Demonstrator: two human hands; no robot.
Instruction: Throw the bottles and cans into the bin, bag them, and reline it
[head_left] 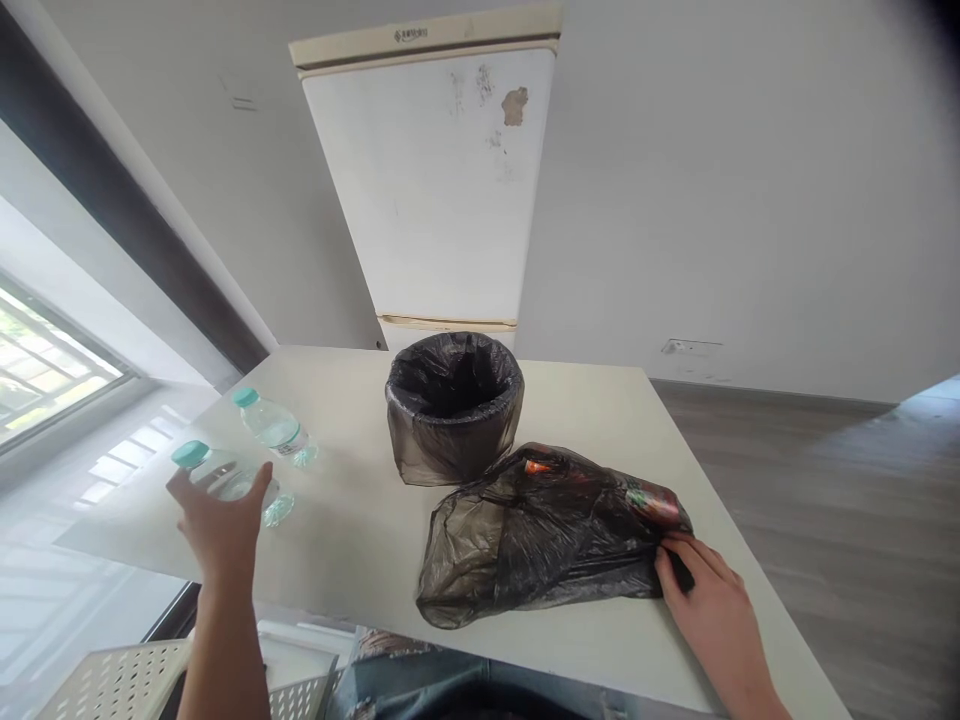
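Note:
My left hand (221,525) reaches over the table's left side with thumb and fingers apart around a clear plastic bottle (244,485) with a teal cap; the grip has not closed. A second, similar bottle (274,425) stands just behind it. My right hand (709,600) rests at the right end of a dark, see-through rubbish bag (540,535) lying on the table, fingers pinching its edge. The bag holds colourful items I cannot name. A small bin (454,405) lined with a black bag stands in the table's middle.
The white table (360,540) ends close to me and at the right. A white fridge (435,190) stands behind it against the wall. A window lies to the left, and a perforated white stool (112,680) sits below the table edge.

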